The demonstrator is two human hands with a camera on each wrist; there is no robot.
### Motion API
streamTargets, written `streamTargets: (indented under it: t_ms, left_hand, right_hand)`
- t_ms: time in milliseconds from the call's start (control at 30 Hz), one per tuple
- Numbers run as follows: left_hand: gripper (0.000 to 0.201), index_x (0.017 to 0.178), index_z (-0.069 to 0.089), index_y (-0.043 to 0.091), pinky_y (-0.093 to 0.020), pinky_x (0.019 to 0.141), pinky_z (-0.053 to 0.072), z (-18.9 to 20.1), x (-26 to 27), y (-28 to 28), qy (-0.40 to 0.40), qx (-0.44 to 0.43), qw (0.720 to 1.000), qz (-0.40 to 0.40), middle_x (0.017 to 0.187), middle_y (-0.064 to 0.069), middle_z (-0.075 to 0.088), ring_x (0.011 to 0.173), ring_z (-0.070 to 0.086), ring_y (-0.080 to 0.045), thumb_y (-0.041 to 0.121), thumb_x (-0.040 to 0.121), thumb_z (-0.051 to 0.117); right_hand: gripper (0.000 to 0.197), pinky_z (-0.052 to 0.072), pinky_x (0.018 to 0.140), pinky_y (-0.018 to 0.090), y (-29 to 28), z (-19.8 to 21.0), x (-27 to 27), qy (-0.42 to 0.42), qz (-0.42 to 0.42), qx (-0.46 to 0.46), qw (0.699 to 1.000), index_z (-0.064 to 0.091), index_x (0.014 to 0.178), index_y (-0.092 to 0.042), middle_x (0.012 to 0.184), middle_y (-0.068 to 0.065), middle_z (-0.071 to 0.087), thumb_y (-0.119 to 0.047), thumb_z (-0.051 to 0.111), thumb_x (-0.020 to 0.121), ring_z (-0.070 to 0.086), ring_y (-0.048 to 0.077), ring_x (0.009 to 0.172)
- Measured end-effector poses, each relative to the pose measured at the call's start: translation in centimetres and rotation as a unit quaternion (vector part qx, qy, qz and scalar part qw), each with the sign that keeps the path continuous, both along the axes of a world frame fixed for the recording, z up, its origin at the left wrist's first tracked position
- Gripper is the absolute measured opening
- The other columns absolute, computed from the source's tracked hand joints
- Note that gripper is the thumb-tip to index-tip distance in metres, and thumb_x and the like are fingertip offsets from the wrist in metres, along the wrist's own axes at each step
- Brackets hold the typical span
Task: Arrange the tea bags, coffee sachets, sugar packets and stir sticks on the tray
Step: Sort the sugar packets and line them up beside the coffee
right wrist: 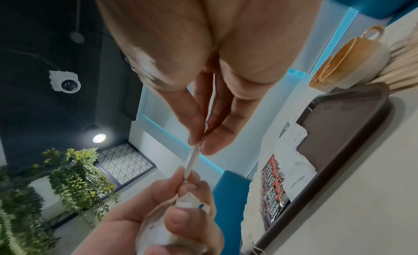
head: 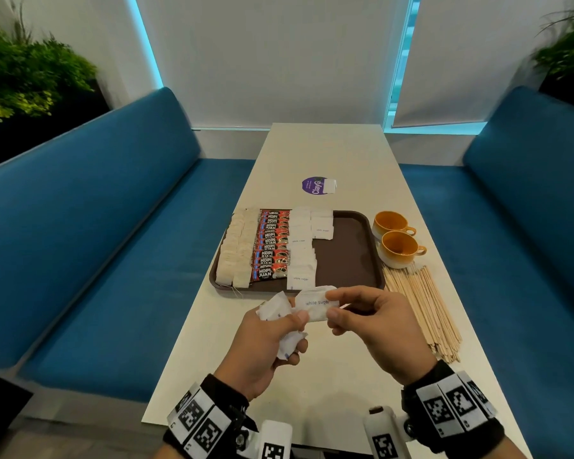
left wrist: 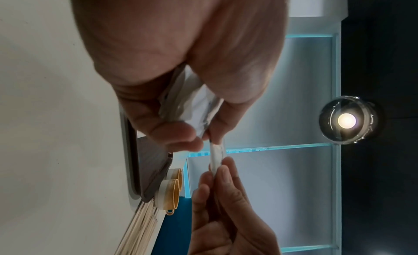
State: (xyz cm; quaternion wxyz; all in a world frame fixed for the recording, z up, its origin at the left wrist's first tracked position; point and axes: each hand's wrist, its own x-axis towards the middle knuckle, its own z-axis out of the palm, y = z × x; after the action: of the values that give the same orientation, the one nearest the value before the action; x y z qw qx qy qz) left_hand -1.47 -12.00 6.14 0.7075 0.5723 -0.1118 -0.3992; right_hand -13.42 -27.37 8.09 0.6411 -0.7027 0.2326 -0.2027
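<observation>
The right hand (head: 375, 323) is pinching one white sugar packet (head: 316, 305) between thumb and fingertips; the left hand (head: 265, 346) is pinching its other end while clutching a bunch of sugar packets (head: 275, 311). Both are hovering over the table (head: 312, 376), just before the tray's (head: 348, 256) near edge. Tea bags (head: 234, 253), coffee sachets (head: 270, 248) and more packets are lying in rows on its left half. Stir sticks (head: 424, 309) are lying beside its right near corner.

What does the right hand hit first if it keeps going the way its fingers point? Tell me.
The right hand points leftward at the left hand, and both pinch the same white sugar packet. Going straight on, it would likely meet the left hand's thumb and its bunch of packets first.
</observation>
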Motion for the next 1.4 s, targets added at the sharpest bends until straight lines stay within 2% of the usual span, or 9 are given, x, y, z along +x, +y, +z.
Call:
streamTargets:
  t_ms: [300, 467, 600, 700, 900, 1033, 1233, 1333, 1400]
  left_hand:
    - [0.027, 0.115, 0.067, 0.003, -0.027, 0.048, 0.043, 0.0, 0.4, -0.2, -0.036, -0.004, 0.999, -0.027, 0.081, -0.016, 0.063, 0.061, 0.055, -0.025, 0.011, 0.09, 0.074]
    - [0.03, 0.111, 0.067, 0.003, -0.029, 0.051, 0.044, -0.2, 0.4, -0.7, -0.049, 0.004, 0.999, -0.006, 0.083, -0.016, 0.067, 0.065, 0.057, -0.025, 0.029, 0.094, 0.069]
    - [0.01, 0.098, 0.069, 0.009, -0.029, 0.051, 0.044, -0.8, 0.5, -1.0, -0.054, -0.011, 0.998, 0.024, 0.083, -0.021, 0.067, 0.065, 0.057, -0.026, 0.018, 0.093, 0.07]
    - [0.004, 0.091, 0.071, 0.015, -0.03, 0.052, 0.044, -1.1, 0.7, -1.2, -0.067, -0.015, 0.997, 0.034, 0.084, -0.022, 0.069, 0.065, 0.057, -0.026, 0.018, 0.093, 0.071]
    - [0.025, 0.111, 0.071, 0.012, -0.03, 0.052, 0.045, -1.3, 1.9, -1.8, -0.055, 0.0, 0.998, 0.01, 0.086, -0.018, 0.071, 0.066, 0.061, -0.028, 0.022, 0.089, 0.077]
    - [0.029, 0.111, 0.073, 0.012, -0.029, 0.051, 0.043, -1.9, 2.7, -2.1, -0.067, 0.014, 0.998, -0.007, 0.081, -0.017, 0.068, 0.064, 0.059, -0.028, 0.017, 0.084, 0.081]
    - [0.02, 0.103, 0.067, 0.005, -0.029, 0.051, 0.045, -2.6, 4.7, -3.0, 0.017, 0.024, 0.997, 0.066, 0.083, -0.017, 0.065, 0.063, 0.058, -0.026, 0.014, 0.087, 0.076]
    - [0.035, 0.111, 0.065, 0.005, -0.033, 0.057, 0.053, -3.0, 5.7, -2.8, 0.116, -0.023, 0.99, 0.074, 0.089, -0.016, 0.064, 0.07, 0.063, -0.028, 0.01, 0.078, 0.076]
    - [0.046, 0.121, 0.061, 0.003, -0.037, 0.062, 0.059, -3.5, 6.4, -2.6, 0.168, -0.05, 0.982, 0.067, 0.097, -0.021, 0.065, 0.076, 0.066, -0.035, 0.003, 0.077, 0.072]
  right_hand:
    - [0.023, 0.062, 0.074, 0.033, -1.1, -0.1, -0.3, 0.01, 0.023, -0.027, 0.999, 0.078, 0.107, -0.015, 0.082, 0.005, 0.079, -0.006, 0.078, 0.086, 0.074, 0.025, 0.071]
    - [0.025, 0.061, 0.071, 0.031, -1.3, -0.3, -0.6, -0.006, 0.051, 0.003, 0.999, 0.078, 0.107, -0.011, 0.086, 0.01, 0.079, -0.003, 0.079, 0.083, 0.073, 0.03, 0.071]
    - [0.031, 0.063, 0.074, 0.04, -1.3, -1.0, -0.5, -0.024, 0.048, 0.009, 0.999, 0.076, 0.11, -0.01, 0.082, 0.018, 0.076, 0.002, 0.08, 0.081, 0.071, 0.035, 0.069]
    - [0.035, 0.063, 0.076, 0.039, -1.4, -1.3, -0.3, -0.026, 0.043, 0.005, 0.999, 0.076, 0.113, -0.015, 0.085, 0.013, 0.078, 0.0, 0.081, 0.081, 0.072, 0.032, 0.071]
    - [0.029, 0.062, 0.071, 0.031, -2.0, -1.2, 1.1, -0.04, 0.023, 0.02, 0.999, 0.078, 0.109, -0.012, 0.091, 0.01, 0.078, 0.001, 0.077, 0.083, 0.072, 0.034, 0.076]
    - [0.02, 0.063, 0.073, 0.033, -2.7, -1.3, 2.4, -0.018, 0.029, 0.013, 0.999, 0.08, 0.102, -0.012, 0.088, 0.01, 0.077, -0.002, 0.078, 0.084, 0.072, 0.032, 0.077]
    - [0.017, 0.062, 0.071, 0.03, -4.9, -2.2, 5.9, 0.041, 0.028, -0.007, 0.999, 0.08, 0.095, -0.012, 0.084, 0.012, 0.076, 0.0, 0.08, 0.083, 0.074, 0.026, 0.073]
    - [0.017, 0.062, 0.07, 0.027, -7.4, -2.8, 8.4, 0.075, -0.006, -0.008, 0.997, 0.079, 0.095, -0.01, 0.091, 0.012, 0.075, 0.002, 0.079, 0.083, 0.076, 0.023, 0.079]
    - [0.017, 0.064, 0.073, 0.031, -9.6, -3.6, 10.2, 0.09, -0.028, -0.015, 0.995, 0.078, 0.096, -0.011, 0.092, 0.011, 0.075, 0.001, 0.078, 0.084, 0.076, 0.022, 0.081]
